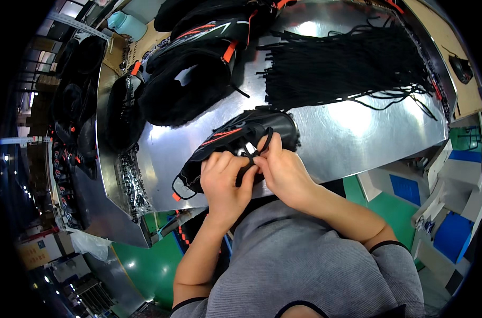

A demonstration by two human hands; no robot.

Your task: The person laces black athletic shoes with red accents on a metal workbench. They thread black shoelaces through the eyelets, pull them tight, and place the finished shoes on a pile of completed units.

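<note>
A black shoe upper [231,139] with orange-red stripes lies on its side at the near edge of the shiny metal table [347,127]. A black lace [266,141] loops out of its front. My left hand [225,183] is closed on the shoe's eyelet area, with the lace pinched in its fingers. My right hand [283,168] meets it from the right, thumb and fingers closed on the same lace. Both hands touch each other over the shoe.
A big bundle of black laces [347,66] lies spread at the table's far right. More black fur-lined shoes [190,79] with orange tabs pile at the far left and on a side rack [74,106]. Green floor shows below, with blue and white fixtures [453,212] to the right.
</note>
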